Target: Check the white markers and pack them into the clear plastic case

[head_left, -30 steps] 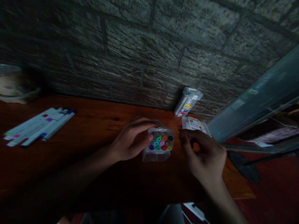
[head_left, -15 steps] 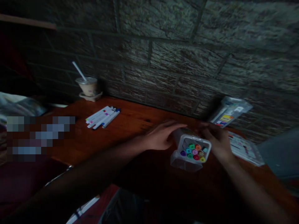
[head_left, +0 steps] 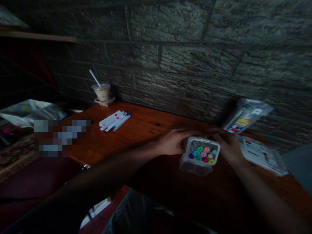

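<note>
A clear plastic marker box point(head_left: 195, 165) stands upright on the wooden table point(head_left: 146, 130), holding several markers point(head_left: 202, 153) with coloured caps showing at the top. My left hand point(head_left: 172, 141) is wrapped against the box's left side. Against its right side and back rim, my right hand point(head_left: 226, 144) has its fingers curled. Both hands grip the box between them.
Several white markers point(head_left: 114, 119) lie loose at the table's far left. A cup with a straw point(head_left: 102, 92) stands on a saucer in the back left corner. A clear case point(head_left: 246, 115) leans on the brick wall, and a flat lid or card point(head_left: 262, 154) lies to the right.
My right hand has come from beside the box to grip its right side. The view has swung left, so the cup and loose markers now show further in.
</note>
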`<state>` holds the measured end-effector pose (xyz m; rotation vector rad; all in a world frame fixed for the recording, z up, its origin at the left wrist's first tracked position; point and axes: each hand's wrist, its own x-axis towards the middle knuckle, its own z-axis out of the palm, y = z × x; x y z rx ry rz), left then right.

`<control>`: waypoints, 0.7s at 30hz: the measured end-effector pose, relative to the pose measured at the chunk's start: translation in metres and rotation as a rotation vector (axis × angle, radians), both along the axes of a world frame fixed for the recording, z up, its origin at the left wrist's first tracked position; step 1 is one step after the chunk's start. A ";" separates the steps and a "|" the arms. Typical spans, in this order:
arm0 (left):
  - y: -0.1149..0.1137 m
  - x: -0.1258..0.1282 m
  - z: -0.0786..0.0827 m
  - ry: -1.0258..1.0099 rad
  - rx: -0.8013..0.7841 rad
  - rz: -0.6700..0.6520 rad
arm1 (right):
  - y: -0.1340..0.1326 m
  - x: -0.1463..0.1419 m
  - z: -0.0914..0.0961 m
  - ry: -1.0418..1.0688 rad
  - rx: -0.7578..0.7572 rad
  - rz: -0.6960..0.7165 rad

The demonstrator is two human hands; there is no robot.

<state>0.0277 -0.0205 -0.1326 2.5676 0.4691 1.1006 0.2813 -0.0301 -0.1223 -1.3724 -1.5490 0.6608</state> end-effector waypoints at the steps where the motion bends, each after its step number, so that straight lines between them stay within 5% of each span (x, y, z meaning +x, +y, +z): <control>1: 0.000 0.000 0.000 -0.003 0.014 0.014 | 0.001 0.000 -0.001 0.008 0.014 0.005; 15: 0.005 -0.009 0.003 -0.093 0.035 0.189 | 0.001 -0.008 -0.006 0.269 -0.110 0.114; 21: 0.002 -0.012 0.008 -0.127 0.036 0.272 | 0.000 -0.008 -0.003 0.378 -0.249 0.271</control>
